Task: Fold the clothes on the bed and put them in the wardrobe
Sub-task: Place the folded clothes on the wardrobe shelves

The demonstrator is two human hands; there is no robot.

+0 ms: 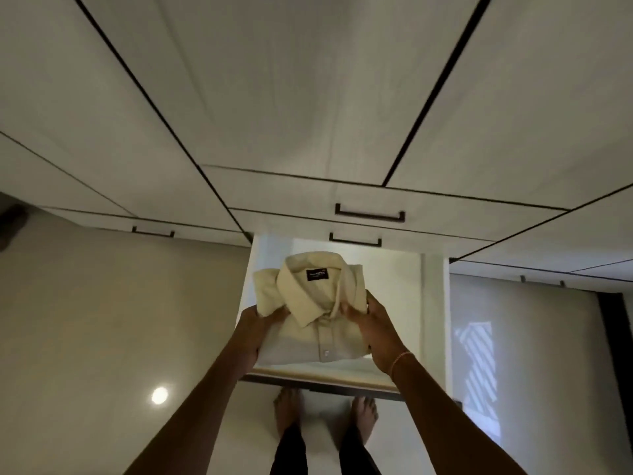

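A folded pale yellow collared shirt (310,310) with a dark neck label is held over the pulled-out white wardrobe drawer (390,289). My left hand (255,332) grips the shirt's left edge, thumb on top near the collar. My right hand (376,329) grips its right edge, thumb on the fabric; a thin bracelet sits on that wrist. I cannot tell whether the shirt touches the drawer's bottom. The wardrobe's closed white doors (281,97) rise above the drawer.
Closed drawers with dark bar handles (370,214) sit above the open drawer, another handle (153,232) to the left. My bare feet (325,413) stand on glossy floor right below the drawer's front edge (322,383). A dark-framed panel stands at far right.
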